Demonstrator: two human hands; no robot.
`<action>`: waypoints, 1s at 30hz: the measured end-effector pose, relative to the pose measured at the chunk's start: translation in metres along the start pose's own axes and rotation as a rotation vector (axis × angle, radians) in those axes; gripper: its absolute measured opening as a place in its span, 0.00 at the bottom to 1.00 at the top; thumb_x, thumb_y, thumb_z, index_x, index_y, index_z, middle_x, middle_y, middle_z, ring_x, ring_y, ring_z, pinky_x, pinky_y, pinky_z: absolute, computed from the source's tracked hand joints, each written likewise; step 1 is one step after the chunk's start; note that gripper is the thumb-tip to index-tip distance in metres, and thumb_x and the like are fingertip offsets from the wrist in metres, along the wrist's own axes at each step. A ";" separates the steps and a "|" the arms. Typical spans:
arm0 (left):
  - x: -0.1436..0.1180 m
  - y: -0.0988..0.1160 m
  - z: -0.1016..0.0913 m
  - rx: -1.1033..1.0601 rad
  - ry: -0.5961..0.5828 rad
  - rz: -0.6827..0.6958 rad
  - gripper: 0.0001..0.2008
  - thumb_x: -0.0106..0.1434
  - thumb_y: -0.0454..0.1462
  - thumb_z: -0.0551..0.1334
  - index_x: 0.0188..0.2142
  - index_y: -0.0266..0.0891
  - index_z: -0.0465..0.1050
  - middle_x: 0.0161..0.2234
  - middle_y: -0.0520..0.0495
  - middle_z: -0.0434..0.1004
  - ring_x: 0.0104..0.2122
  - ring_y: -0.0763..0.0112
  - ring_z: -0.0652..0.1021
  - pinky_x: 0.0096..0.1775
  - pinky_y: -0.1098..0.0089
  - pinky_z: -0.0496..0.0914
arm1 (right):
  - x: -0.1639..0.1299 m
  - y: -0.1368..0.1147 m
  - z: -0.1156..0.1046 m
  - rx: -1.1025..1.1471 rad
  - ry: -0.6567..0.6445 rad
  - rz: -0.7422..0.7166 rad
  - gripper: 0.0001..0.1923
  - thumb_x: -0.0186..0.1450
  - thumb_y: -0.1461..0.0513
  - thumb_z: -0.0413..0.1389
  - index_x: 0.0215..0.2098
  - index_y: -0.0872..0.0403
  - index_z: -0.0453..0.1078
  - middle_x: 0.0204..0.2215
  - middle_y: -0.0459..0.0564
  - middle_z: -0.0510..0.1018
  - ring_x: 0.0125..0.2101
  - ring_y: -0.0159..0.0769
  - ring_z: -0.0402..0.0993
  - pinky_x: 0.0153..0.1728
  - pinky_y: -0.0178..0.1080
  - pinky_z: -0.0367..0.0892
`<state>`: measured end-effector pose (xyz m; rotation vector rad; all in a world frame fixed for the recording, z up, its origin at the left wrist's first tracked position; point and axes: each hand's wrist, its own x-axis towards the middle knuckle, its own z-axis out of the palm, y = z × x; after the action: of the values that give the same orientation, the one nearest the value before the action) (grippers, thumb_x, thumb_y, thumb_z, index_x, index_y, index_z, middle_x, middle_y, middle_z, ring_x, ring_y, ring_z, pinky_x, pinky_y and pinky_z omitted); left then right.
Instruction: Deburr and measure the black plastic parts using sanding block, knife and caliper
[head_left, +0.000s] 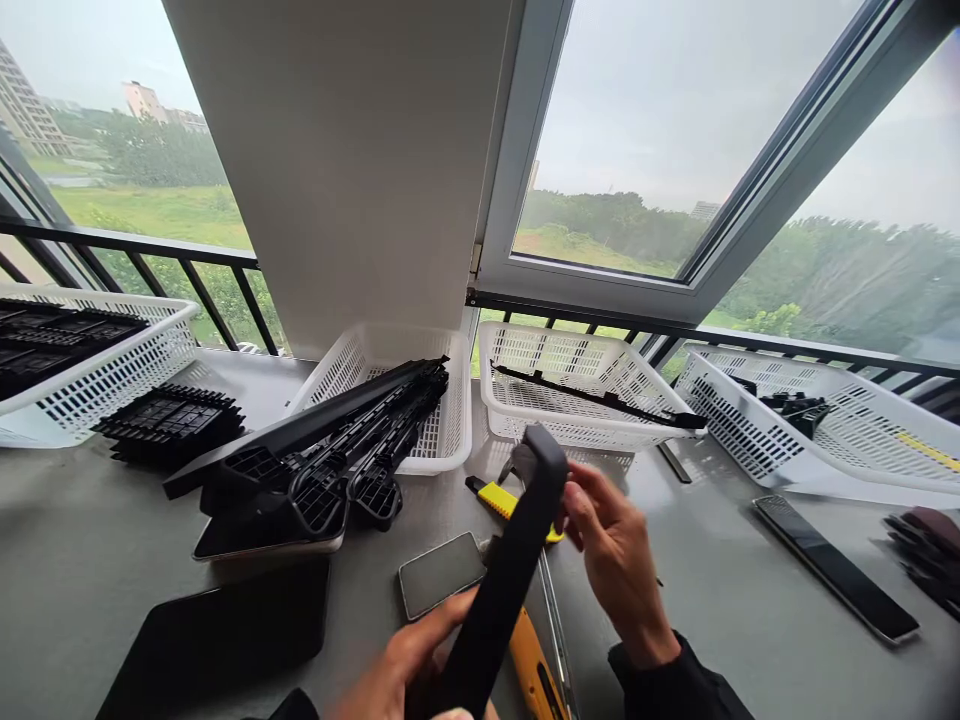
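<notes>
Here the left hand (pixel 409 655) grasps the lower end of a long, hooked black plastic part (pixel 501 565) above the grey metal surface (pixel 712 610); the right hand (pixel 619 550) curls beside its upper end, grip unclear. Firm support below, light fingertips above suit this best.

Left hand (pixel 401 662) low, right hand (pixel 624 565) higher, fingers (pixel 589 515) curled

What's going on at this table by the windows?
Someone is handling a long black part above the table. The left hand grips its near end, while the fingers of the right hand are at its bent far end. More long black pieces lie partly in a white basket, jutting out over its near side. A yellow cutter lies on the table beyond the part.
</notes>
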<state>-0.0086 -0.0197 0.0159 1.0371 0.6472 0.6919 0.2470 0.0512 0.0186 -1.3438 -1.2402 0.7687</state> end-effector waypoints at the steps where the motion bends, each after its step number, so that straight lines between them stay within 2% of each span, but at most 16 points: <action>1: 0.001 0.000 0.000 0.002 0.023 0.008 0.39 0.65 0.55 0.70 0.70 0.47 0.67 0.35 0.44 0.86 0.34 0.58 0.82 0.39 0.63 0.71 | -0.001 0.000 0.003 -0.008 -0.088 -0.007 0.24 0.74 0.46 0.55 0.54 0.54 0.79 0.35 0.51 0.84 0.29 0.38 0.79 0.30 0.39 0.75; 3: 0.003 -0.001 -0.001 0.015 0.086 0.031 0.40 0.66 0.56 0.68 0.71 0.45 0.64 0.34 0.43 0.87 0.36 0.56 0.82 0.40 0.63 0.69 | -0.001 0.006 0.004 -0.105 -0.144 -0.026 0.24 0.76 0.47 0.52 0.50 0.55 0.80 0.35 0.52 0.84 0.31 0.40 0.79 0.35 0.42 0.75; 5: 0.005 -0.003 -0.004 0.009 0.148 0.039 0.39 0.68 0.57 0.66 0.71 0.44 0.62 0.33 0.43 0.88 0.33 0.59 0.81 0.38 0.64 0.66 | 0.005 0.020 -0.003 -0.301 -0.059 -0.036 0.22 0.74 0.48 0.54 0.49 0.54 0.81 0.39 0.55 0.85 0.40 0.47 0.81 0.40 0.45 0.74; 7: 0.008 -0.006 -0.008 -0.012 0.187 0.015 0.37 0.70 0.58 0.63 0.70 0.43 0.61 0.33 0.42 0.88 0.27 0.64 0.77 0.33 0.67 0.61 | 0.015 0.041 -0.015 -0.553 0.044 -0.046 0.19 0.69 0.50 0.56 0.47 0.53 0.82 0.43 0.57 0.85 0.43 0.52 0.78 0.44 0.51 0.73; 8: 0.009 -0.007 -0.009 -0.014 0.192 0.005 0.37 0.71 0.58 0.62 0.69 0.41 0.60 0.33 0.41 0.89 0.26 0.65 0.76 0.31 0.67 0.59 | 0.020 0.051 -0.022 -0.659 0.041 -0.059 0.18 0.67 0.53 0.56 0.46 0.53 0.82 0.45 0.57 0.85 0.47 0.55 0.77 0.49 0.53 0.72; 9: 0.011 -0.008 -0.010 -0.012 0.194 0.004 0.36 0.71 0.59 0.61 0.68 0.40 0.60 0.32 0.40 0.89 0.27 0.65 0.77 0.30 0.68 0.58 | 0.024 0.061 -0.028 -0.691 0.048 -0.048 0.18 0.64 0.55 0.57 0.45 0.53 0.83 0.45 0.58 0.84 0.48 0.57 0.76 0.51 0.56 0.70; 12: 0.012 -0.009 -0.010 -0.031 0.217 0.014 0.36 0.70 0.59 0.62 0.65 0.39 0.60 0.31 0.39 0.89 0.31 0.62 0.80 0.31 0.68 0.61 | 0.031 0.079 -0.041 -0.718 0.032 -0.014 0.17 0.61 0.53 0.60 0.41 0.54 0.84 0.41 0.60 0.83 0.43 0.57 0.76 0.48 0.56 0.70; 17: 0.012 -0.014 -0.011 -0.104 0.273 -0.069 0.40 0.65 0.60 0.68 0.64 0.41 0.57 0.23 0.53 0.83 0.18 0.71 0.73 0.26 0.72 0.65 | 0.031 0.080 -0.041 -0.706 -0.043 0.017 0.17 0.58 0.49 0.64 0.38 0.51 0.84 0.37 0.55 0.83 0.42 0.54 0.77 0.45 0.51 0.70; 19: 0.017 -0.021 -0.014 -0.143 0.227 -0.045 0.36 0.64 0.60 0.69 0.59 0.42 0.61 0.19 0.57 0.79 0.16 0.72 0.73 0.24 0.73 0.65 | 0.031 0.077 -0.037 -0.704 -0.059 0.020 0.16 0.57 0.50 0.65 0.37 0.52 0.83 0.36 0.55 0.83 0.41 0.54 0.77 0.45 0.51 0.70; 22: 0.026 -0.028 -0.016 -0.258 0.073 0.009 0.25 0.68 0.59 0.65 0.49 0.43 0.68 0.18 0.55 0.77 0.14 0.76 0.67 0.21 0.76 0.62 | 0.032 0.072 -0.032 -0.695 -0.069 0.019 0.13 0.56 0.53 0.64 0.34 0.53 0.81 0.36 0.56 0.84 0.41 0.54 0.77 0.45 0.50 0.70; 26: 0.028 -0.016 -0.008 -0.490 -0.014 0.093 0.18 0.72 0.53 0.63 0.49 0.44 0.77 0.15 0.58 0.65 0.18 0.73 0.61 0.25 0.74 0.67 | 0.029 0.065 -0.026 -0.669 -0.063 0.016 0.09 0.56 0.55 0.61 0.32 0.52 0.77 0.34 0.54 0.84 0.39 0.51 0.79 0.43 0.47 0.70; 28: 0.025 -0.006 -0.003 -0.564 -0.045 0.093 0.19 0.75 0.51 0.60 0.52 0.43 0.80 0.13 0.59 0.57 0.19 0.71 0.57 0.28 0.72 0.68 | 0.028 0.062 -0.024 -0.654 -0.051 0.024 0.08 0.56 0.56 0.60 0.32 0.51 0.75 0.33 0.53 0.84 0.36 0.49 0.80 0.40 0.45 0.70; 30: 0.022 -0.001 0.000 -0.605 -0.115 0.138 0.28 0.76 0.56 0.53 0.53 0.40 0.81 0.11 0.61 0.51 0.17 0.72 0.53 0.26 0.72 0.66 | 0.027 0.059 -0.024 -0.640 -0.033 0.035 0.08 0.56 0.56 0.59 0.32 0.50 0.75 0.33 0.52 0.85 0.33 0.47 0.79 0.38 0.45 0.69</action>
<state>0.0052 -0.0028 0.0117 0.5550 0.2365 0.8722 0.2905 0.0784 -0.0280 -1.8696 -1.5658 0.4239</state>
